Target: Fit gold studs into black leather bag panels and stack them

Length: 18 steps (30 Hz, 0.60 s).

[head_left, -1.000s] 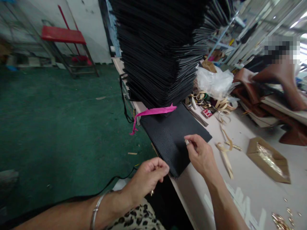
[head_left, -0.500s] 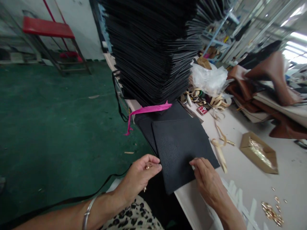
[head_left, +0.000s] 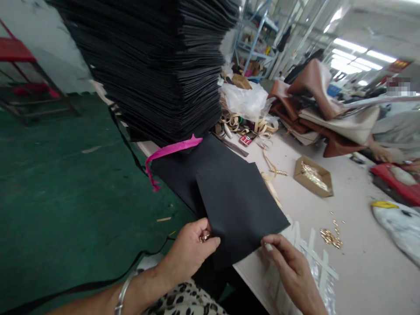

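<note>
A black leather-like panel (head_left: 241,205) lies slanted over other black sheets (head_left: 210,159) at the table's edge. My left hand (head_left: 188,249) is curled at the panel's left edge, with small gold-coloured metal fittings (head_left: 204,236) tucked in its fingers. Whether it also pinches the panel is hard to see. Beside the panel's lower right edge, my right hand (head_left: 290,267) has thumb and forefinger pressed together. Anything between those fingertips is too small to name.
Behind the panel rises a tall stack of black pieces (head_left: 157,74), a pink strip (head_left: 173,148) at its base. Rightward are a cardboard box (head_left: 313,177), loose gold fittings (head_left: 331,238) and brown leather pieces (head_left: 311,92). Another person's hand (head_left: 380,151) shows at far right.
The view has turned to the right. My right hand has moved from the panel's top surface to its near right edge. The panel has shifted and its near part looks bent.
</note>
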Tool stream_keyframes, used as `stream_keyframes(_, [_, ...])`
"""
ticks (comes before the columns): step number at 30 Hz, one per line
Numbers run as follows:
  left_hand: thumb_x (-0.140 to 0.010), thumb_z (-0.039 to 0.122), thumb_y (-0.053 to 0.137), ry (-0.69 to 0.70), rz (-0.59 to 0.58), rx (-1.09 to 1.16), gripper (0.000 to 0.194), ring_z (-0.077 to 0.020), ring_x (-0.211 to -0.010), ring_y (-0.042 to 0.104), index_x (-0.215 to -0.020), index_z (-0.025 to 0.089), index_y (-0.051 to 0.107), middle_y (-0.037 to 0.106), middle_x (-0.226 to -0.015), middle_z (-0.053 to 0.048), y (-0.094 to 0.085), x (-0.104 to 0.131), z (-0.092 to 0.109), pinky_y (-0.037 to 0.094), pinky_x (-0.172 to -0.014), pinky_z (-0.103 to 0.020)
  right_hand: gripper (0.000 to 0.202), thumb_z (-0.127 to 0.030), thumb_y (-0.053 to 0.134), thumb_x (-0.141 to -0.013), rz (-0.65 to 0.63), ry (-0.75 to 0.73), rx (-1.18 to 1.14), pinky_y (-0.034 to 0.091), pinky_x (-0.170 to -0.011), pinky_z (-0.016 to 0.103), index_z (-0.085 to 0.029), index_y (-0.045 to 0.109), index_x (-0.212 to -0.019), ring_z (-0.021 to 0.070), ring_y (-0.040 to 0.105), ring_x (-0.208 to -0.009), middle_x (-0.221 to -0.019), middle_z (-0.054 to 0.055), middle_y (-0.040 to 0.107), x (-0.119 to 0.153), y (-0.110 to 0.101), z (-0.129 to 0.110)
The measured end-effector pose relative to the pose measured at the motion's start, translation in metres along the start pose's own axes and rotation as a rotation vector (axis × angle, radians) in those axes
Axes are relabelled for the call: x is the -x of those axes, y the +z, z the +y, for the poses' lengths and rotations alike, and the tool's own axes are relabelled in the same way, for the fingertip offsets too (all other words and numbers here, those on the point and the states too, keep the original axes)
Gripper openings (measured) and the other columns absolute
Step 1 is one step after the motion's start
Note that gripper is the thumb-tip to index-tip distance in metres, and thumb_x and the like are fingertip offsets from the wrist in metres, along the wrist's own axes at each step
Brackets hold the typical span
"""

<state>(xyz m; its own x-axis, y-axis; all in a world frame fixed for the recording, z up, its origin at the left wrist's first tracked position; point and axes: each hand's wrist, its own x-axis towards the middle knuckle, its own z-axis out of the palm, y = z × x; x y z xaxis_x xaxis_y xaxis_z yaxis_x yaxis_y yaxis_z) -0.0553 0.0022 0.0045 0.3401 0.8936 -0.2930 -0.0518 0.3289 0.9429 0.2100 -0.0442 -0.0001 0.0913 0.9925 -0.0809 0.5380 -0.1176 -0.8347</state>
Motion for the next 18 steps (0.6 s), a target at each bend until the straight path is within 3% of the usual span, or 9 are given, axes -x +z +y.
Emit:
stream_keyframes(3, [-0.072,0.009,0.055,0.011,-0.289,-0.034,0.027,-0.0157,-0.08,0.061,-0.092,0.017,0.071,0.067,-0.079,0.003,0.014,0.01,0.002,0.048,-0.084,-0.027,0.036,-0.053,0.066,-0.084,0.107,0.123,-0.146,0.054,-0.071,0.027,-0.02,0.07,-0.098,0.0184,0.066,-0.076,-0.08,0.004,0.07,0.001,-0.006,-0.005])
stream_keyframes(6, [-0.07,0.005,0.055,-0.072,-0.44,-0.035,0.034,-0.0155,-0.079,0.063,-0.095,0.016,0.075,0.07,-0.082,0.004,0.019,0.016,0.0,0.049,-0.086,-0.027,0.04,-0.054,0.07,-0.082,0.071,0.177,-0.211,0.053,-0.07,0.026,-0.019,0.072,-0.101,0.0169,0.065,-0.074,-0.078,0.003,0.07,0.001,-0.004,-0.014])
stream_keyframes(10, [-0.083,0.018,0.064,-0.112,-0.406,0.109,0.033,-0.0203,-0.097,0.066,-0.115,0.015,0.07,0.074,-0.102,-0.003,0.013,0.014,-0.007,0.049,-0.092,-0.032,0.039,-0.052,0.069,-0.084,-0.034,0.209,-0.232,0.052,-0.068,0.025,-0.018,0.072,-0.101,0.0144,0.062,-0.072,-0.079,0.003,0.069,0.003,0.009,-0.015])
stream_keyframes(13, [-0.09,0.028,0.065,-0.109,-0.408,0.232,0.038,-0.021,-0.104,0.066,-0.125,0.014,0.065,0.072,-0.114,-0.007,0.015,0.005,-0.007,0.047,-0.1,-0.034,0.041,-0.053,0.073,-0.081,-0.036,0.264,-0.306,0.055,-0.067,0.026,-0.016,0.071,-0.099,0.0141,0.063,-0.071,-0.08,0.003,0.07,0.003,0.015,-0.009])
stream_keyframes(16, [-0.087,0.032,0.07,-0.189,-0.382,0.366,0.041,-0.0204,-0.104,0.067,-0.123,0.014,0.065,0.073,-0.114,-0.009,0.025,-0.007,-0.002,0.048,-0.1,-0.033,0.042,-0.053,0.076,-0.078,-0.032,0.313,-0.395,0.057,-0.065,0.026,-0.015,0.07,-0.095,0.0135,0.065,-0.069,-0.079,0.003,0.069,0.001,0.014,-0.006])
stream_keyframes(18, [-0.082,0.035,0.076,-0.266,-0.335,0.404,0.043,-0.0201,-0.097,0.07,-0.118,0.013,0.066,0.075,-0.107,-0.01,0.034,-0.016,0.002,0.051,-0.092,-0.031,0.042,-0.052,0.078,-0.076,-0.027,0.326,-0.435,0.058,-0.063,0.025,-0.015,0.07,-0.093,0.0126,0.065,-0.067,-0.077,0.002,0.068,-0.003,0.012,-0.006])
